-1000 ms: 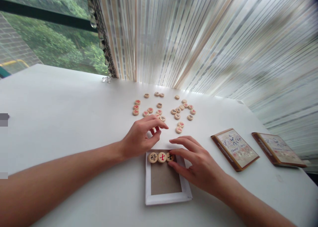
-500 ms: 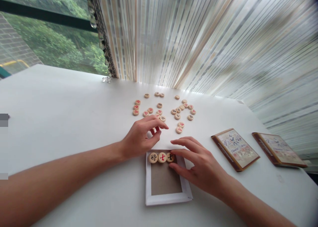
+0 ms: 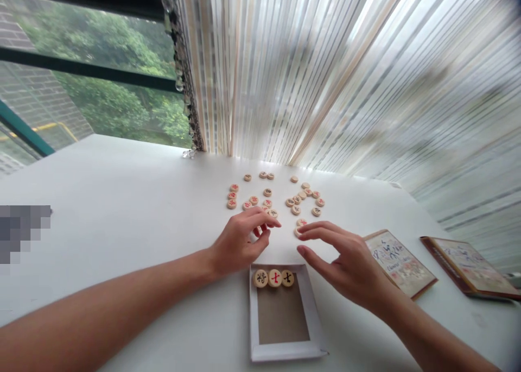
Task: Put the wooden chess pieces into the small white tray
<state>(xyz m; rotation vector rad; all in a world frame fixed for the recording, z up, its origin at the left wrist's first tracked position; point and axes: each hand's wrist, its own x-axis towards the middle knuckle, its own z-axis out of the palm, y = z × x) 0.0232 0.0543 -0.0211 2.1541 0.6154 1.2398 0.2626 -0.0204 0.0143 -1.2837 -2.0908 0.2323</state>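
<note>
Three xiangqi pieces [image 3: 274, 278] in one paper tray [image 3: 254, 317], plus two illustrated cases [image 3: 401, 263]

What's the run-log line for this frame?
left hand: over xiangqi pieces | right hand: fingertips at wooden piece | white-edged tray: three pieces

Cream-looking xiangqi pieces [image 3: 274, 278], red-or-black characters

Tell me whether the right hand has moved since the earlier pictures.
Yes: the right hand has moved forward, off the white-framed tray, toward a loose xiangqi piece.
</note>
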